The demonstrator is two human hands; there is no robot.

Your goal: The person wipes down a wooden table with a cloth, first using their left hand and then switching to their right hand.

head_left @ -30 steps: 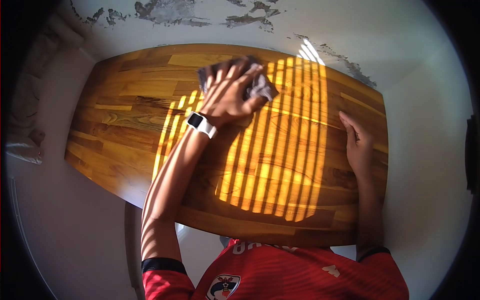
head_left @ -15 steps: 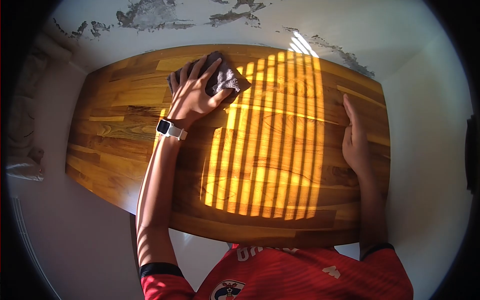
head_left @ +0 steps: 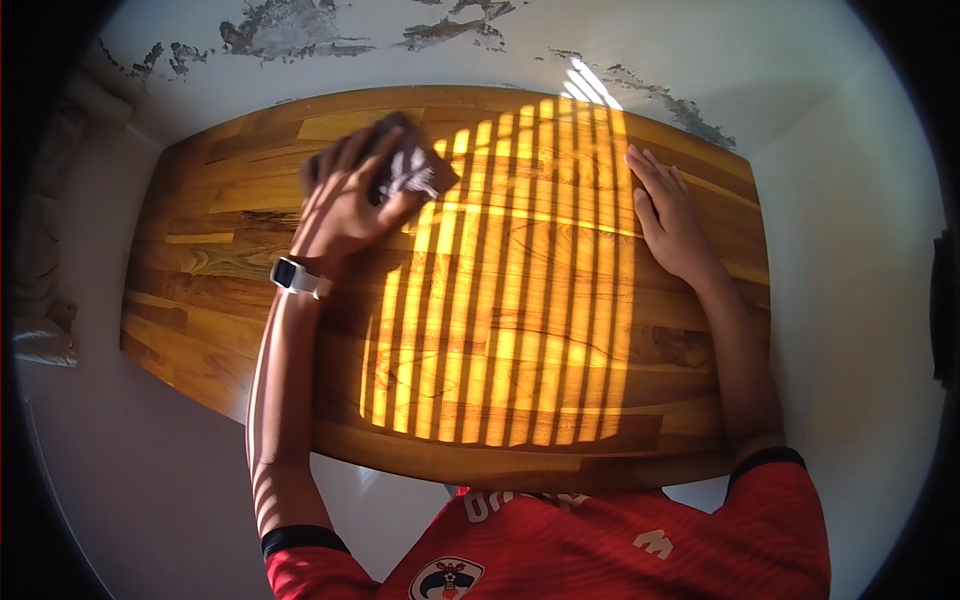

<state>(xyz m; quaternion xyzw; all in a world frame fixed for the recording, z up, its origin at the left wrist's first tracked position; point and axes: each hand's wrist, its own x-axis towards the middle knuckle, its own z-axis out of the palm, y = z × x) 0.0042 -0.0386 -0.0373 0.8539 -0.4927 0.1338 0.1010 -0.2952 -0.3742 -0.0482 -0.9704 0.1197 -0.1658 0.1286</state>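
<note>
A dark grey-purple cloth [head_left: 412, 168] lies bunched on the wooden tabletop [head_left: 230, 262], toward its far left. My left hand [head_left: 345, 212] presses on it from above, fingers curled over it and slightly blurred; the thumb rests along its near right side. A watch with a white band [head_left: 300, 279] is on the left wrist. On the right part of the table, my right hand [head_left: 672, 222] lies with fingers stretched out, holding nothing, just beside the striped patch of sunlight.
Behind the table's far edge stands a white wall [head_left: 545, 30] with peeling grey patches [head_left: 285, 30]. Another pale wall [head_left: 850, 300] runs close along the right side. At the far left are pale fabric and a plastic-like bundle [head_left: 45, 340].
My left hand has slid left with the cloth and a little toward me. My right hand has moved left and away from me, turning from its edge to a flatter pose.
</note>
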